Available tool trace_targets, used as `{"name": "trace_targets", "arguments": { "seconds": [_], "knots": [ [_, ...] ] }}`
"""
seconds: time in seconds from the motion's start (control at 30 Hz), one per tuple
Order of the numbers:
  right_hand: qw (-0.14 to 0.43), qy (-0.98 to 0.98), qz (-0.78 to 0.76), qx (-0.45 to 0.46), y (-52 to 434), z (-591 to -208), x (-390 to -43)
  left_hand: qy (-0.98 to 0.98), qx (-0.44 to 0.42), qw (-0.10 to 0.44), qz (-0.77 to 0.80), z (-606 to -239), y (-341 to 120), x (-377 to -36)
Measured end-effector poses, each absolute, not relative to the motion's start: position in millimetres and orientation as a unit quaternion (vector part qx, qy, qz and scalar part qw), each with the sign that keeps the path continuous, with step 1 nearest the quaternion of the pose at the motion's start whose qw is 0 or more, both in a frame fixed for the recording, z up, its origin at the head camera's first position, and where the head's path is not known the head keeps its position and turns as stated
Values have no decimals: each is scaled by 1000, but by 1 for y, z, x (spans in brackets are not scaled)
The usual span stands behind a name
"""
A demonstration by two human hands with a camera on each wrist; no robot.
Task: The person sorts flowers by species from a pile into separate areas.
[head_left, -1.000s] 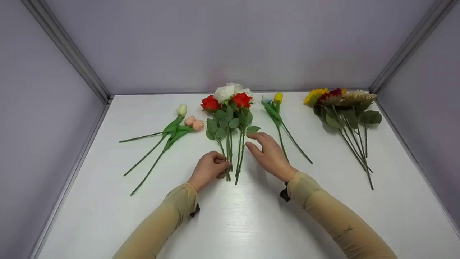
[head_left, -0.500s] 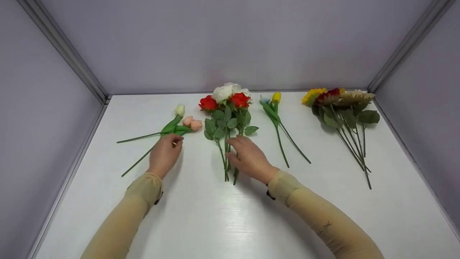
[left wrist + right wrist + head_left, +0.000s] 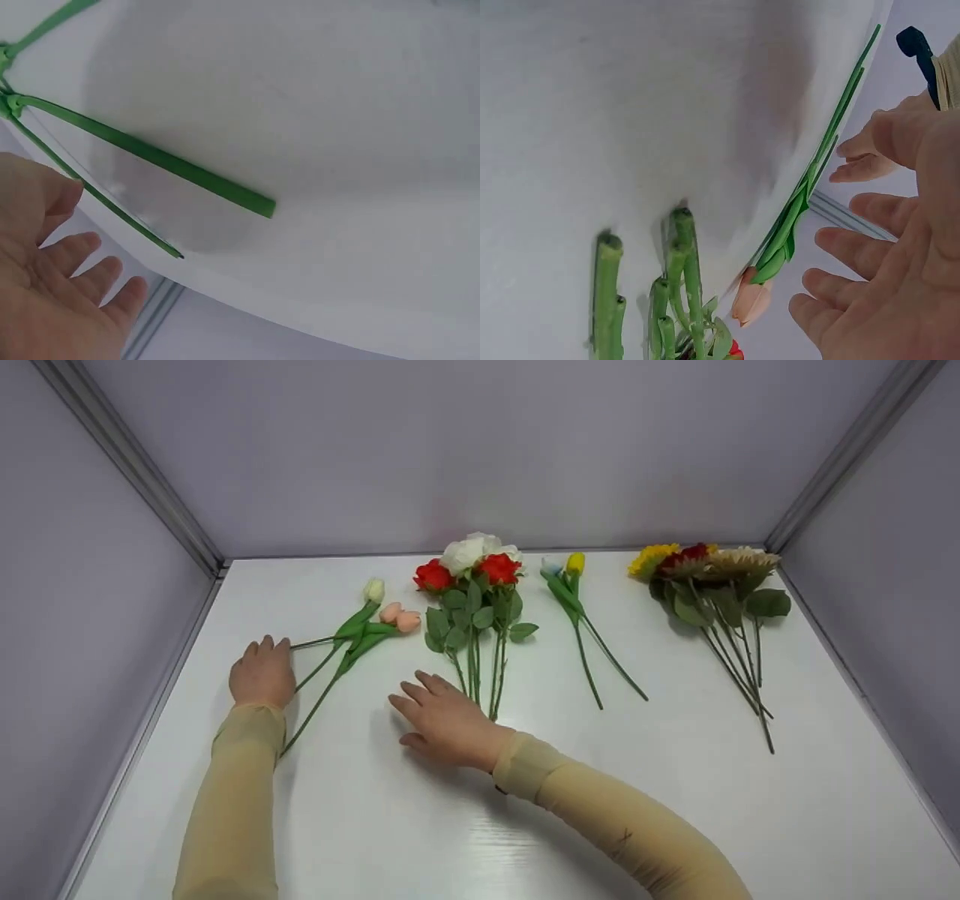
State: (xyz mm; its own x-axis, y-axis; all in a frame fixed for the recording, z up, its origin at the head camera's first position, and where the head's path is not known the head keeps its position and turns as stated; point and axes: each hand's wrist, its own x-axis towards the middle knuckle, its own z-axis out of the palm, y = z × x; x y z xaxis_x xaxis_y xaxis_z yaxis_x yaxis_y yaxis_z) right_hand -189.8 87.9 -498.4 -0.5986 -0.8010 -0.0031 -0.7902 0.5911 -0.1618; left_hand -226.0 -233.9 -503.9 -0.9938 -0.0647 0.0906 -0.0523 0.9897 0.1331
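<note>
On the left of the white table lie one cream tulip (image 3: 374, 591) and peach tulips (image 3: 405, 621), their green stems fanned toward me. Over the outer stem ends is my left hand (image 3: 262, 673), fingers spread and slightly bent. In the left wrist view, a thumb passes close to a thin stem (image 3: 127, 215); contact is uncertain. My right hand (image 3: 448, 724), fingers spread, hovers over the lower stems of the rose bunch, hiding their ends in the head view. Red roses (image 3: 498, 569) and white roses (image 3: 466, 553) top that bunch. The right wrist view shows its cut stem ends (image 3: 609, 244) beside the empty palm.
Right of the roses lie a yellow tulip (image 3: 575, 563) and a pale blue tulip (image 3: 552, 566), stems crossed. Farther right is a bunch of sunflower-like blooms (image 3: 739, 562) with long stems. Grey panels (image 3: 480, 450) wall in the table's back and sides.
My left hand has left the rose stems, passing over the tulips to their outer stem ends. My right hand has shifted left and nearer me, across the rose stems. The flowers lie much as before.
</note>
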Motion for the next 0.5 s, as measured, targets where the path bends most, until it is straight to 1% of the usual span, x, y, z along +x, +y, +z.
{"name": "trace_targets", "arguments": {
  "seconds": [0.1,0.33,0.5],
  "knots": [
    [41,891,-69,-446,89,-498,-188,-997,27,37,-58,-505,-241,-222],
    [40,897,-75,-435,98,-504,-194,-995,32,74,-66,-507,-243,-219],
    [34,894,-79,-439,101,-508,-195,-994,6,89,-58,-513,-243,-221]
  ]
}}
